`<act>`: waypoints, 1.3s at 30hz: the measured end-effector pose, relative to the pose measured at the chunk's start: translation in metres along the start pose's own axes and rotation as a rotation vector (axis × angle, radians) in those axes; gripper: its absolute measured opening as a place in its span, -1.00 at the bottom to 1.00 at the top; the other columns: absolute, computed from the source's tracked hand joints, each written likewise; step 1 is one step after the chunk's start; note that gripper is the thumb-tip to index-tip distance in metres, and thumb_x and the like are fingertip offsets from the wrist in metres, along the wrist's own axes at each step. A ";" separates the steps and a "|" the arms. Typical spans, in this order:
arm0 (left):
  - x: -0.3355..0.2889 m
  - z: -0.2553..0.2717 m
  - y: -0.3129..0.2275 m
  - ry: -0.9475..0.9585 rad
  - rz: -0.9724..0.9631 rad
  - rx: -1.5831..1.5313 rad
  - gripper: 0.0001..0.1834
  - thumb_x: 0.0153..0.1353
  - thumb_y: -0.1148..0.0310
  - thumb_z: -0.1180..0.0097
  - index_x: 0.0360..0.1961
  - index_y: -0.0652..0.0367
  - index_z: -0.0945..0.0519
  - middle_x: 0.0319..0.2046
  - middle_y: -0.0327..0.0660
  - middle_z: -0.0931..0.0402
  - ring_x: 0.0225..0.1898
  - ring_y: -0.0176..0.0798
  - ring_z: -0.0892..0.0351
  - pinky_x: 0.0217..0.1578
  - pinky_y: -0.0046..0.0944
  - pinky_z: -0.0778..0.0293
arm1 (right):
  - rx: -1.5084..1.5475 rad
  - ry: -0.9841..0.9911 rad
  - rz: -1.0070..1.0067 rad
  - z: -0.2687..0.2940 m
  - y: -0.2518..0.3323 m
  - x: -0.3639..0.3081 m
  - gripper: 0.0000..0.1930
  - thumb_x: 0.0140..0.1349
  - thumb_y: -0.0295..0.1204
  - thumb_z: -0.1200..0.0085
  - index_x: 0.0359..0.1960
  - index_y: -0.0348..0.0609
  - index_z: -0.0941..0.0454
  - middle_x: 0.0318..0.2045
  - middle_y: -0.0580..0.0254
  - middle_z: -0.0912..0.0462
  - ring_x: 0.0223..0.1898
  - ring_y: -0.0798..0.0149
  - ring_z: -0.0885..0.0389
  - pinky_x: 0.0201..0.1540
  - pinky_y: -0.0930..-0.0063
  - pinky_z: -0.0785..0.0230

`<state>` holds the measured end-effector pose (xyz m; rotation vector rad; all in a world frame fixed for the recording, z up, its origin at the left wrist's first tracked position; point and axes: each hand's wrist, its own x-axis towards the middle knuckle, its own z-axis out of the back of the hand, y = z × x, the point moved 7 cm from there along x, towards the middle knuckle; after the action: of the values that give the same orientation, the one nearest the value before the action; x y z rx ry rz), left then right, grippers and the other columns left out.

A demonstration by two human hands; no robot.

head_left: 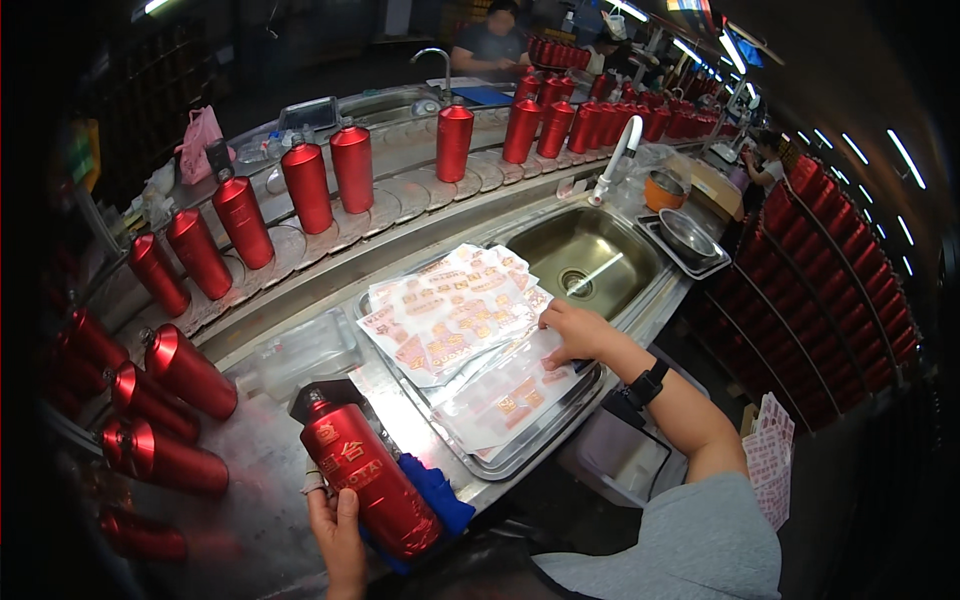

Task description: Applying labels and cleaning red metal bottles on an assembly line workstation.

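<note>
A red metallic bottle with raised gold lettering lies tilted before me, on a blue cloth with a dark support behind its neck. Along its left side is my left hand, thumb and fingers stretched out and apart, seeming to touch the bottle. Something pale wraps or covers one fingertip. My right hand reaches over a metal tray. Its fingers are curled, pinching at a translucent sticker sheet with gold and pink marks. Beside that sheet lies a loose pile of similar sheets.
Red bottles line a slatted conveyor beyond the bench; several more stand at left. A sink with a white faucet is past the tray. Stacked bottles fill the right. A person sits across.
</note>
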<state>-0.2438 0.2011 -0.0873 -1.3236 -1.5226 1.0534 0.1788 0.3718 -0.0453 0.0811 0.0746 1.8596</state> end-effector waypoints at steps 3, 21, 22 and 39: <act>0.000 0.003 0.001 -0.004 -0.008 -0.007 -0.45 0.44 0.28 0.02 0.35 0.32 -0.21 0.17 -0.13 -0.41 0.18 -0.31 -0.39 0.24 -0.25 -0.25 | -0.067 -0.035 -0.034 0.006 0.009 -0.006 -0.26 -0.24 -0.06 -0.50 0.03 -0.04 -0.49 -0.03 0.08 -0.50 -0.04 -0.05 -0.58 -0.05 0.15 -0.44; -0.007 0.005 -0.004 -0.024 0.019 0.044 -0.49 0.43 0.25 0.02 0.29 0.30 -0.28 0.11 -0.15 -0.44 0.13 -0.32 -0.41 0.21 -0.25 -0.27 | -0.162 -0.101 -0.069 0.003 -0.007 -0.001 -0.60 -0.12 -0.12 -0.38 -0.37 -0.13 -0.56 -0.35 0.06 -0.65 -0.19 -0.02 -0.65 -0.18 0.10 -0.48; -0.008 0.006 -0.003 -0.023 0.017 0.034 -0.49 0.43 0.25 0.02 0.29 0.30 -0.28 0.11 -0.15 -0.44 0.13 -0.32 -0.41 0.21 -0.25 -0.27 | -0.164 -0.116 -0.049 0.003 -0.007 -0.001 -0.64 -0.07 -0.15 -0.34 -0.37 -0.12 -0.56 -0.38 0.06 -0.65 -0.21 -0.03 -0.65 -0.20 0.09 -0.47; -0.009 0.004 -0.001 -0.027 0.020 0.043 -0.51 0.43 0.26 0.04 0.27 0.32 -0.29 0.10 -0.15 -0.45 0.12 -0.32 -0.43 0.20 -0.25 -0.29 | -0.078 -0.581 -0.089 0.016 -0.018 -0.008 -0.88 0.16 -0.38 -0.14 -0.40 -0.15 -0.52 -0.59 0.05 -0.61 -0.43 -0.05 -0.65 -0.37 0.09 -0.47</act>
<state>-0.2467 0.1916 -0.0881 -1.3017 -1.5012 1.1148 0.1996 0.3693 -0.0307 0.5494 -0.3900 1.6842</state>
